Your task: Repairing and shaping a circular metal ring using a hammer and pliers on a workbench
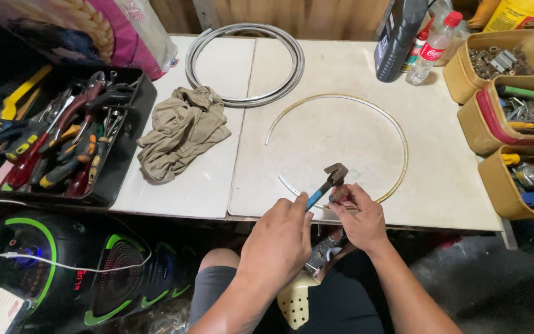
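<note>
L hand point(277, 238): closed round blue-handled pliers point(327, 183).
R hand point(358, 216): fingers pinch small part at thin metal ring point(397, 133), beside plier head.

- A thin metal ring point(366, 111) is laid on the table point(440, 185), toward its near middle.
- Behind it and to the left, a coiled hoop point(248, 62) is set, with a crumpled rag point(180, 133) just in front of that.
- A tool tray point(57, 142) is placed at the left edge.
- Bottles point(412, 43) are stood at the back right, and three bins point(508, 93) are lined along the right edge.
- Pliers point(329, 179) are held over the ring's near arc, between the left hand point(279, 238) and right hand point(360, 216).
</note>
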